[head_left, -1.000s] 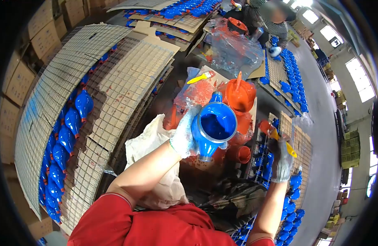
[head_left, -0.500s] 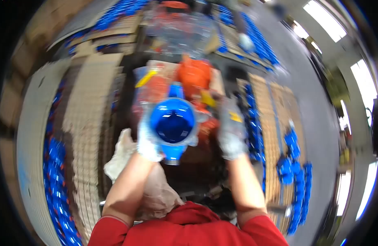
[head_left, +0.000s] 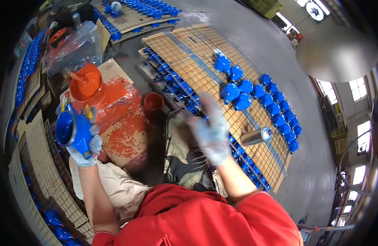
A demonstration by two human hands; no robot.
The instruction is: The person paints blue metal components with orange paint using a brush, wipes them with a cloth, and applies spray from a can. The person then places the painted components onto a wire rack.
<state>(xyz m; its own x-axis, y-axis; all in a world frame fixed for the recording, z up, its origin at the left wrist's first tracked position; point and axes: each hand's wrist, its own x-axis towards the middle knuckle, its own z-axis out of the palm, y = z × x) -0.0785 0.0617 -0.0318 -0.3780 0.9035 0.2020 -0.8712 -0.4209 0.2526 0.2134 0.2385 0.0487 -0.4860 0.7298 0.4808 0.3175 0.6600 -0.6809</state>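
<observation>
Biggest thing out here on the right: the broad cardboard-and-wire-mesh rack point(head_left: 197, 51), with glossy blue, bulb-shaped castings point(head_left: 242, 101) gathered toward its far right side. To its left is the low table point(head_left: 125, 137), its cardboard top spattered orange-red. On its far left sits the round orange-red paint bucket point(head_left: 96, 92), and a small red cylindrical pot point(head_left: 153, 102) stands by its right edge. A crumpled off-white cloth point(head_left: 111, 180) lies on the near left.

And here's the piece itself, a shiny blue, wide-mouthed metal housing point(head_left: 79, 133), up in the air at the left, just nearer than the bucket. The left hand point(head_left: 88, 151), in a stained pale glove, is closed round its lower side, mouth tipped left. It looks rigid and fairly weighty, and that gloss, if wet, would be slippery and easy to smear. I'd say palm under the body, fingers near the narrow neck, off the fresh faces.

Over to the right hand point(head_left: 211, 133): gloved, blurred, fingers spread, nothing visible in it, above the rack's left edge. Nearest on its right, a silver metal spray can point(head_left: 254, 137) rests on the rack. Smallest, a yellow handle point(head_left: 88, 112) by the left fingers; whether they grip it, I can't tell.
</observation>
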